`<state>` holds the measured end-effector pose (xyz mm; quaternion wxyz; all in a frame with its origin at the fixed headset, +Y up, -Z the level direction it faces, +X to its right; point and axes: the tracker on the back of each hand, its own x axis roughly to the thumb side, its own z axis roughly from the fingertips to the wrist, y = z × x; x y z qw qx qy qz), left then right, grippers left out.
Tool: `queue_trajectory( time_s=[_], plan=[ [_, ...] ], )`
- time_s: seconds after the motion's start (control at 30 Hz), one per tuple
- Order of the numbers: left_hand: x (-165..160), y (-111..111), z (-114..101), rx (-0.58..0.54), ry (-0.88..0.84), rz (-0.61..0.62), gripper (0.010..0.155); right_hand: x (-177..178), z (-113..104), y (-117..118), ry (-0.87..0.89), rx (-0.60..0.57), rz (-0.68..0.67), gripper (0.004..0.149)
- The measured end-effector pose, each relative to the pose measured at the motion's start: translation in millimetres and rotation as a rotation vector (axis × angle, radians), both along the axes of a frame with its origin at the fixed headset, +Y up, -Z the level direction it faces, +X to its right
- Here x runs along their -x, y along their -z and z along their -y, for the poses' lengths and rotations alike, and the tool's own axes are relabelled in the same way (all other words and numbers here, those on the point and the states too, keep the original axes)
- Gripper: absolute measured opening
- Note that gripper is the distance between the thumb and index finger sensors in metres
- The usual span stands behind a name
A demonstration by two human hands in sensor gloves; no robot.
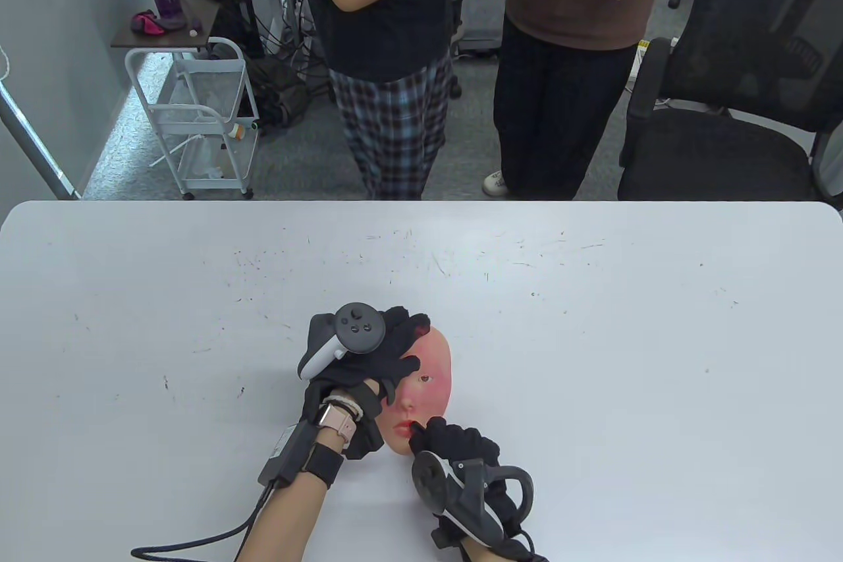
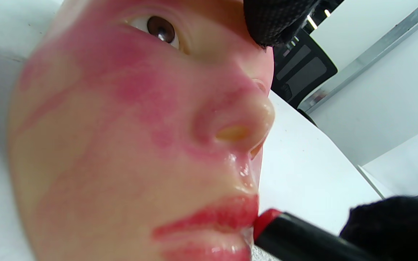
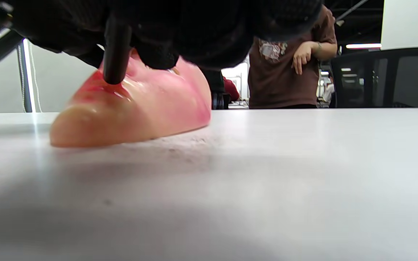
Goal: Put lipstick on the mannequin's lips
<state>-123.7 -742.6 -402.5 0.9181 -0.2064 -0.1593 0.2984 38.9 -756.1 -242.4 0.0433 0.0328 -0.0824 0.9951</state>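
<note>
The mannequin face [image 1: 428,384] is lying face-up on the white table [image 1: 593,325], at about 6 o'clock of the tabletop, near its near edge. The left hand [image 1: 369,364] is resting across the face from 9 o'clock, with its gloved fingers [image 1: 402,367] pressing down over the forehead and eye area and steadying it. The right hand [image 1: 461,450] is coming in from 5 o'clock and is gripping a black lipstick tube [image 2: 303,239]. The red lipstick tip [image 2: 265,219] is touching the corner of the lips [image 2: 216,221], which are already showing red colour. Pink smears are covering the cheek [image 2: 136,90] and the nose side. In the right wrist view, the tube [image 3: 116,50] is standing nearly upright on the mouth area. Two people [image 1: 566,28] are standing beyond the table at 12 o'clock, with a black office chair [image 1: 737,101] at 2 o'clock.
</note>
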Motion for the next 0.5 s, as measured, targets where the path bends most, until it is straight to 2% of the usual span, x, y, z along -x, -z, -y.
queue_trajectory(
  time_s=[0.2, 0.5],
  plan=[
    [0.0, 0.0, 0.2, 0.0, 0.0, 0.001, 0.07, -6.0, 0.5, 1.6, 0.122, 0.045, -0.047, 0.051],
    [0.1, 0.3, 0.5, 0.002, -0.001, 0.001, 0.07, -7.1, 2.2, 1.7, 0.053, 0.035, -0.023, 0.051]
  ],
)
